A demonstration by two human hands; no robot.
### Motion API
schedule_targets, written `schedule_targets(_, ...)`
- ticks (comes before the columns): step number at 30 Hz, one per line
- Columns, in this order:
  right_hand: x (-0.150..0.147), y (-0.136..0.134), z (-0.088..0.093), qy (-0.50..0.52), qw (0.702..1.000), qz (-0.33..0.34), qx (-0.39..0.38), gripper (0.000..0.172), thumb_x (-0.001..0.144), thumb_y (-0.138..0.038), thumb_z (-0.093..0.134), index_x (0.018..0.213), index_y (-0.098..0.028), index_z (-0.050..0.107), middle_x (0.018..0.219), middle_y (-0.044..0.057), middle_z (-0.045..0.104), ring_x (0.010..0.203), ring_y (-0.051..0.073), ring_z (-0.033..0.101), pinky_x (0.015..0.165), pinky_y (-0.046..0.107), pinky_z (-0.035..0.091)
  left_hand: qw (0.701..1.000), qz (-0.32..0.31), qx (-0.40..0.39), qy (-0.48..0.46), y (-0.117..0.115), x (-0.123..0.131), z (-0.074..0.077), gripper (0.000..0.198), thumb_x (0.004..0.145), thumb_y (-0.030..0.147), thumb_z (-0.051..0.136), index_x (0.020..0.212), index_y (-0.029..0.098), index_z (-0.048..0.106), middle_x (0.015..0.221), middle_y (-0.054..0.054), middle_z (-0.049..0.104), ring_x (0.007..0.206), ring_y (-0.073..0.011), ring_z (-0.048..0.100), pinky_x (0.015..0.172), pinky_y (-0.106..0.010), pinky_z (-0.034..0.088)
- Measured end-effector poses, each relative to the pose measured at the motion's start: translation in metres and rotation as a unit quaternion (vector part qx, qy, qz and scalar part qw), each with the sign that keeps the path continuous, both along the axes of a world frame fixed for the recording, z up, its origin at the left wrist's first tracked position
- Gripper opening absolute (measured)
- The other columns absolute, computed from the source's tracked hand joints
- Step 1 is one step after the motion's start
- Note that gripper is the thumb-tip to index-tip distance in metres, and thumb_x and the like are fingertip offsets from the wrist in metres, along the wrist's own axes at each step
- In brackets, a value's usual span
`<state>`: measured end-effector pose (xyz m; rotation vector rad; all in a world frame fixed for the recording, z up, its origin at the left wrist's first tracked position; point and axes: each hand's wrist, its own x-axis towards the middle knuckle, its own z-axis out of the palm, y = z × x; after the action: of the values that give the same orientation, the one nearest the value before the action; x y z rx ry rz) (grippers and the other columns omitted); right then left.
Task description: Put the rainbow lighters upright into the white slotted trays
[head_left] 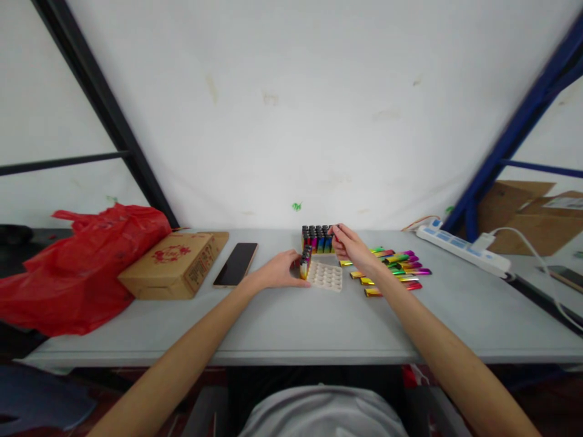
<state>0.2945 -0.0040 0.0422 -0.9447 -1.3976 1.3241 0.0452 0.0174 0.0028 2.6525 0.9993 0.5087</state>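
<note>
A lighter (pixel 336 233) is pinched in the grip of the right hand (pixel 353 249) at the far row of the tray (pixel 327 277). Its left edge is touched by the left hand (pixel 279 271), whose grip cannot be told. To the right, loose lighters (pixel 395 271) are scattered.

The person wears a pale grey shirt (pixel 321 414), plain and smooth across the front; both forearms are bare down to the left hand (pixel 279 271) and right hand (pixel 350 246).
</note>
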Motion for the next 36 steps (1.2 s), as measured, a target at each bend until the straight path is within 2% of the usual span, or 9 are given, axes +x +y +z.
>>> schedule_targets(4, -0.015, 0.01, -0.009, -0.012, 0.996, -0.054, -0.066, 0.058, 0.087, -0.077, 0.046, 0.066, -0.023, 0.037, 0.052, -0.009, 0.022, 0.043, 0.007, 0.014, 0.041, 0.022, 0.009, 1.0, 0.0, 0.0, 0.002, -0.001, 0.0, 0.002, 0.064, 0.07, 0.073, 0.074, 0.1, 0.017, 0.065, 0.1, -0.01, 0.067, 0.092, -0.0302, 0.064, 0.082, -0.037, 0.049)
schedule_targets(8, -0.025, 0.013, -0.027, -0.04, 0.986, -0.128, -0.102, 0.05, 0.093, -0.06, 0.038, 0.058, -0.025, 0.029, 0.046, -0.007, 0.021, 0.041, 0.009, 0.013, 0.04, 0.026, 0.01, 1.0, 0.003, 0.003, 0.002, -0.002, 0.0, 0.002, 0.062, 0.07, 0.072, 0.075, 0.097, 0.017, 0.065, 0.099, -0.01, 0.067, 0.092, -0.0297, 0.064, 0.081, -0.036, 0.048)
schedule_targets(13, -0.023, 0.011, -0.039, -0.049, 0.988, -0.126, -0.074, 0.044, 0.094, -0.048, 0.036, 0.056, -0.025, 0.03, 0.044, -0.006, 0.022, 0.04, 0.01, 0.015, 0.04, 0.026, 0.011, 1.0, 0.01, 0.003, 0.006, -0.002, 0.001, 0.002, 0.062, 0.07, 0.071, 0.075, 0.097, 0.016, 0.064, 0.1, -0.009, 0.067, 0.091, -0.0289, 0.064, 0.08, -0.035, 0.048)
schedule_targets(18, -0.021, 0.013, -0.042, -0.022, 0.991, -0.092, -0.099, 0.056, 0.092, -0.069, 0.039, 0.062, -0.023, 0.043, 0.047, -0.007, 0.025, 0.04, 0.009, 0.017, 0.041, 0.024, 0.013, 1.0, 0.015, 0.004, 0.013, -0.003, 0.001, 0.003, 0.063, 0.069, 0.07, 0.076, 0.098, 0.015, 0.065, 0.1, -0.01, 0.067, 0.09, -0.0281, 0.064, 0.078, -0.034, 0.048)
schedule_targets(21, -0.02, 0.014, -0.042, 0.019, 0.998, -0.041, -0.033, 0.059, 0.086, -0.078, 0.047, 0.076, -0.02, 0.057, 0.056, -0.006, 0.038, 0.044, 0.01, 0.03, 0.043, 0.025, 0.025, 1.0, 0.018, 0.001, 0.012, -0.004, 0.002, 0.004, 0.063, 0.069, 0.069, 0.076, 0.098, 0.015, 0.066, 0.099, -0.009, 0.067, 0.09, -0.0278, 0.064, 0.079, -0.034, 0.049)
schedule_targets(26, -0.015, 0.016, -0.047, -0.052, 0.991, -0.03, 0.122, 0.043, 0.088, -0.063, 0.059, 0.092, -0.021, 0.061, 0.074, -0.002, 0.059, 0.067, 0.014, 0.056, 0.064, 0.028, 0.048, 1.0, 0.017, 0.001, 0.01, -0.004, 0.002, 0.004, 0.061, 0.069, 0.068, 0.077, 0.098, 0.015, 0.067, 0.099, -0.009, 0.068, 0.09, -0.0279, 0.064, 0.08, -0.034, 0.049)
schedule_targets(31, -0.01, 0.016, -0.059, -0.168, 0.965, -0.058, 0.194, 0.027, 0.095, -0.046, 0.055, 0.109, -0.023, 0.054, 0.094, 0.004, 0.074, 0.088, 0.02, 0.069, 0.082, 0.035, 0.053, 1.0, 0.016, 0.004, 0.006, -0.004, 0.001, 0.002, 0.063, 0.069, 0.071, 0.076, 0.098, 0.015, 0.067, 0.099, -0.009, 0.068, 0.091, -0.0289, 0.064, 0.081, -0.035, 0.049)
schedule_targets(33, -0.011, 0.016, -0.062, -0.215, 0.95, -0.077, 0.214, 0.025, 0.097, -0.042, 0.052, 0.114, -0.023, 0.049, 0.093, 0.005, 0.075, 0.087, 0.022, 0.071, 0.082, 0.038, 0.054, 1.0, 0.017, 0.004, 0.005, -0.004, 0.001, 0.002, 0.064, 0.069, 0.071, 0.076, 0.098, 0.015, 0.066, 0.099, -0.009, 0.068, 0.09, -0.0286, 0.064, 0.081, -0.035, 0.049)
schedule_targets(36, -0.014, 0.015, -0.064, -0.245, 0.935, -0.054, 0.25, 0.024, 0.098, -0.036, 0.052, 0.117, -0.024, 0.045, 0.099, 0.007, 0.073, 0.089, 0.022, 0.071, 0.081, 0.039, 0.056, 1.0, 0.021, 0.005, 0.01, -0.003, 0.001, 0.002, 0.065, 0.068, 0.073, 0.075, 0.097, 0.016, 0.065, 0.098, -0.009, 0.067, 0.089, -0.0281, 0.064, 0.08, -0.034, 0.049)
